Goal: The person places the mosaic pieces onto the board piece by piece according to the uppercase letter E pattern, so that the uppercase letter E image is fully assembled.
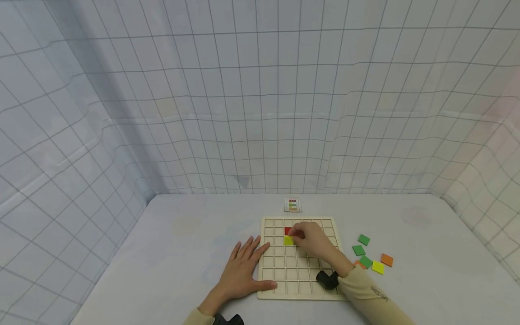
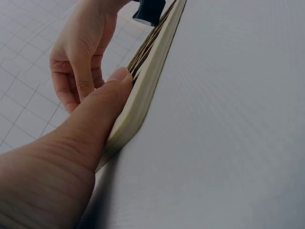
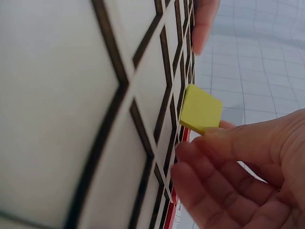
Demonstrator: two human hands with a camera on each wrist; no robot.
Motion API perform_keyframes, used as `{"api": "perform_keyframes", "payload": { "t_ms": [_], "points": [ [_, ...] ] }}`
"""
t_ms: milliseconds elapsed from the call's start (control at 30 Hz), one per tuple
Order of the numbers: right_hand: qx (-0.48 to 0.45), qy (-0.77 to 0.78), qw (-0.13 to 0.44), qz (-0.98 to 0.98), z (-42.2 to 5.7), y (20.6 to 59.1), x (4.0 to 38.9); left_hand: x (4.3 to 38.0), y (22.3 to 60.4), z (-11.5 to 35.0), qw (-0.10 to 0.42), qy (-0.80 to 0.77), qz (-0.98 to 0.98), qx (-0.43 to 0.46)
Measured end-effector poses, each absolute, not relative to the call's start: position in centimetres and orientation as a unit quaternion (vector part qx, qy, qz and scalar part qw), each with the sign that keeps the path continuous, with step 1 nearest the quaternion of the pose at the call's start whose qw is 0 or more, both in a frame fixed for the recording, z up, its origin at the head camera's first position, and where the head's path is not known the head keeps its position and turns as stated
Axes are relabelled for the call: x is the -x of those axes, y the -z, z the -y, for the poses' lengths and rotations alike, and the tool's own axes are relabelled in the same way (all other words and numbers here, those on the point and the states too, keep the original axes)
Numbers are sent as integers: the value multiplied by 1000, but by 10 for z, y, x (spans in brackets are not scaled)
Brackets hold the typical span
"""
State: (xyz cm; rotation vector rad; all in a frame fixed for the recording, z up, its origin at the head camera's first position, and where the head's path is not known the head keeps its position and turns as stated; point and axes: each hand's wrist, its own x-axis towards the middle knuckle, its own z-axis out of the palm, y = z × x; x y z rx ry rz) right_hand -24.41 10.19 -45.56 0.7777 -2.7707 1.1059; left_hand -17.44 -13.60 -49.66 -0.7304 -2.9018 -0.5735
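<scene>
You seem to be at the step of setting a yellow square tile [image 3: 202,109] into a cell of the pale gridded board [image 1: 268,262]. Your right hand [image 1: 312,240] pinches it near one edge, thumb and finger clamped on it, over the board just nearer you than a red tile [image 1: 287,230]. Your left hand [image 1: 240,275] lies at the board's left edge, fingers spread apart, thumb on the board near its closest corner. The next move looks to call for levelling the yellow square tile, lining its sides up with the grid lines, and releasing it once flat. It is thin, plain-faced and bright yellow, with straight edges. In the right wrist view it stands tilted to the board; you cannot tell whether its edge touches. Loose green tiles [image 1: 359,250] lie right of the board.
</scene>
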Motion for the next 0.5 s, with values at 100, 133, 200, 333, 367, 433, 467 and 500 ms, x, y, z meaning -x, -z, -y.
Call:
{"api": "perform_keyframes", "payload": {
  "t_ms": [100,133,200,333,367,433,467,500],
  "points": [
    [-247,-341,28,907,-103,455,243,174,496,136,46,184,953,238],
    [-249,-334,29,909,-103,455,242,174,496,135,46,183,953,238],
    [-251,-323,28,912,-104,454,242,175,496,135,48,180,953,237],
    [-261,-300,27,917,-104,454,241,175,495,136,48,181,953,237],
    [-262,-296,24,918,-104,453,241,175,495,136,48,181,953,237],
    [-268,-288,22,919,-105,454,241,174,496,136,48,181,953,238],
    [-271,-284,22,919,-106,454,240,174,496,136,47,181,953,238],
    [-274,-281,20,920,-106,454,240,174,496,136,47,181,953,238]
  ]
}}
